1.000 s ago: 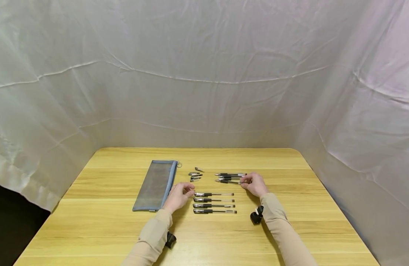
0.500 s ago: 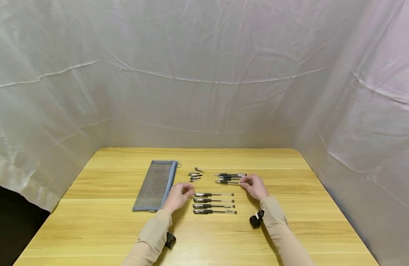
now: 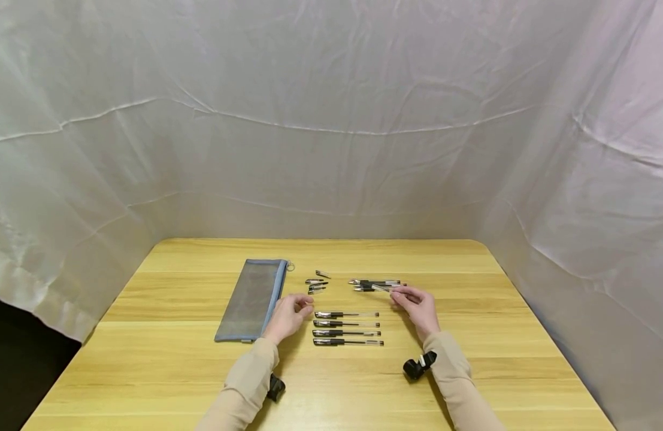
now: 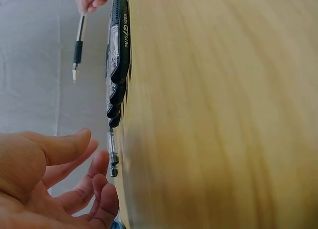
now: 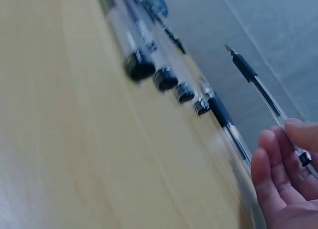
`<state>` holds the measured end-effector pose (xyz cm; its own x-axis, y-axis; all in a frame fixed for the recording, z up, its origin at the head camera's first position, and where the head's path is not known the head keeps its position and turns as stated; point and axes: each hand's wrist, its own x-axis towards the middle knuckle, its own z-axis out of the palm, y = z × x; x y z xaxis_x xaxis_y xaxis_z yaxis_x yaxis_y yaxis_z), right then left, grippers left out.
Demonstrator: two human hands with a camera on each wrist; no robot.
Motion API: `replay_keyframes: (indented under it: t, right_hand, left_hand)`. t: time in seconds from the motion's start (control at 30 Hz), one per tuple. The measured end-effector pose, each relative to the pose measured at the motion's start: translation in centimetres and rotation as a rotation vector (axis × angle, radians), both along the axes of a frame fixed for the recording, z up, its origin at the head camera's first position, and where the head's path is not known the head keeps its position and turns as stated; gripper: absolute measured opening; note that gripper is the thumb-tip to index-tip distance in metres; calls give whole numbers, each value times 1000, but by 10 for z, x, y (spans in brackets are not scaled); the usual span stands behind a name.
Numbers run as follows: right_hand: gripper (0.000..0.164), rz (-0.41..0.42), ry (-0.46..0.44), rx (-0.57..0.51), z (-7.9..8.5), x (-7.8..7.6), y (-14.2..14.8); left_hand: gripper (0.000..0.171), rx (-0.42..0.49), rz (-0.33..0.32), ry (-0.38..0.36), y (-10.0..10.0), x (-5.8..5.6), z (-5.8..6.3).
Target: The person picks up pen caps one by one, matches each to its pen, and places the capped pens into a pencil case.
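Between thumb and fingers, my right hand pinches the rear end of an uncapped gel pen. Its clear barrel, black grip and bare tip show in the right wrist view, with the pen raised off the tabletop. Several other uncapped pens lie just beyond that hand. My left hand rests near the table with loosely bent fingers and nothing in them. It is beside the clip ends of a row of capped gel pens. Loose pen caps lie just past its fingertips.
A grey mesh zip pouch with blue edging lies left of the left hand, a metal ring at its upper corner. The wooden table is enclosed by pale hanging cloth behind and on both sides.
My right hand has lifted the nearest uncapped pen from the group, drawing back slightly toward me and tilting the pen. The left hand has hardly moved.
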<state>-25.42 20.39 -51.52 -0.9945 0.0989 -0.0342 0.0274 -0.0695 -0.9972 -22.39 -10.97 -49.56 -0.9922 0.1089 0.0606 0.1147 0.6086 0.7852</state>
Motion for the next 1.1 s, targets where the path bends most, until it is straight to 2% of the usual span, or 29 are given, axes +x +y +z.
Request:
replay_keyframes:
  t: [0.1, 0.27, 0.5, 0.77, 0.83, 1.03, 1.1]
  right_hand:
    - [37, 10, 9, -136, 0, 4, 1]
    - [36, 14, -2, -228, 1, 9, 2]
    - [17, 9, -37, -283, 0, 15, 4]
    - [18, 14, -47, -346, 1, 21, 6]
    - [19, 14, -52, -349, 1, 22, 7]
    - [19, 13, -65, -348, 1, 25, 9]
    - [20, 11, -67, -349, 1, 25, 9]
  left_hand:
    - [21, 11, 9, -2, 0, -1, 2]
    - [22, 17, 32, 7, 2, -8, 3]
    - [21, -35, 58, 38, 2, -23, 2]
    - [18, -125, 38, 97, 6, -38, 3]
    - [17, -148, 32, 92, 6, -41, 3]
    - [15, -141, 13, 85, 7, -45, 1]
    - [14, -145, -2, 125, 6, -47, -2]
